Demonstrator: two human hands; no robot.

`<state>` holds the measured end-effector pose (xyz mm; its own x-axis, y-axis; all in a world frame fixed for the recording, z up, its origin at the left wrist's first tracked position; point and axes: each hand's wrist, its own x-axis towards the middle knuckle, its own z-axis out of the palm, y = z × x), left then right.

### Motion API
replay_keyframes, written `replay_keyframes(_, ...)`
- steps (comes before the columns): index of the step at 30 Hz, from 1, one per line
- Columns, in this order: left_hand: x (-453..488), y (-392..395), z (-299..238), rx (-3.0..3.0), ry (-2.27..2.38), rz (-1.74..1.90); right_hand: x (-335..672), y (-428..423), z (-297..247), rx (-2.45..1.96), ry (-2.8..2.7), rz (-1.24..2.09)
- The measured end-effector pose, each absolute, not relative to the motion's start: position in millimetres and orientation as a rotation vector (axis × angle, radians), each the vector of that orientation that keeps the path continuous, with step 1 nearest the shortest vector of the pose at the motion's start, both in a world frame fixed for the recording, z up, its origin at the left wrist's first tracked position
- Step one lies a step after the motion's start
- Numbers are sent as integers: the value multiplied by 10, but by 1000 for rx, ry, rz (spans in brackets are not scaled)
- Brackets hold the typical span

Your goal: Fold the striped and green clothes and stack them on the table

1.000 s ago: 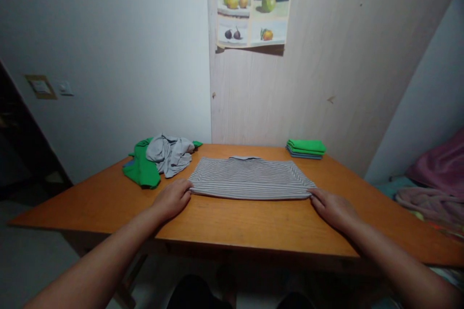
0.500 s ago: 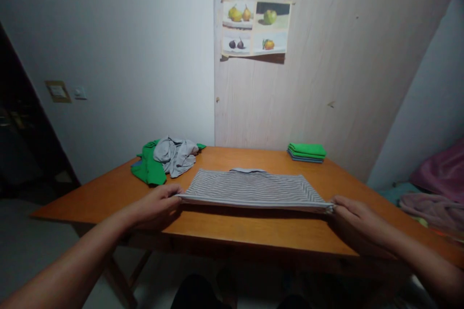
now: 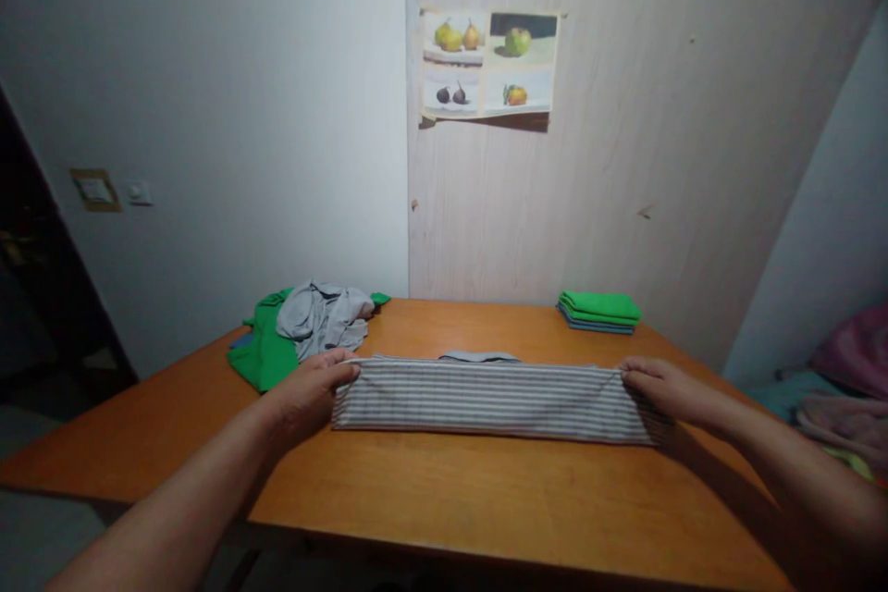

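A grey-and-white striped shirt [image 3: 486,400] lies across the middle of the wooden table [image 3: 416,490], its near part doubled over toward the back. My left hand [image 3: 315,393] pinches the left end of the raised hem. At the other end, my right hand [image 3: 659,386] grips the right corner of that hem. The hem is stretched straight between both hands. Behind it, the grey collar [image 3: 480,356] peeks out at the far side; most of the shirt's far part is hidden.
Crumpled green cloth [image 3: 264,361] and a grey garment [image 3: 323,319] lie in a heap at the back left. A folded green-and-blue stack [image 3: 599,310] sits at the back right. Behind the table rises a wall with a fruit poster [image 3: 489,69]. Pinkish cloth [image 3: 846,421] lies beyond the right edge.
Both hands have lifted the shirt's near hem and carried it toward the collar, so the striped cloth now folds back over itself. The view has tilted slightly upward.
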<state>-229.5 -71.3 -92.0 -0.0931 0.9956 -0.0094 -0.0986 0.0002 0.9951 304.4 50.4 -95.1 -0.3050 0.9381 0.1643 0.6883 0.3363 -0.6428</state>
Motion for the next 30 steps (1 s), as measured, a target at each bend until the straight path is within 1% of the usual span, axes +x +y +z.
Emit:
replay_keyframes(9,-2480,-17,-1053,970,1247,1291,2918,1141,-1023,-1477,-1990,770)
replay_keyframes(13,-2518,240,-1096,1079,1451,1207,2886,1371,-1119,-1517,-1932,817)
replay_keyframes(17,-2582,450,-1246,1168,1613,1081,2845,1501,-1358,-1497,-1826,904)
replay_keyframes(21,-2621,516,-1340,1186,1645,1028,2908,1532,-1565,-1422,-1724,1032)
replay_keyframes(25,-2609,478,-1325,1188,1649,1022,3033,1566,-1621,-1411,-1694,1123)
replay_keyframes(30,-2639,451,-1318,1204,1616,1064,3028,1566,-1634,-1453,-1525,995)
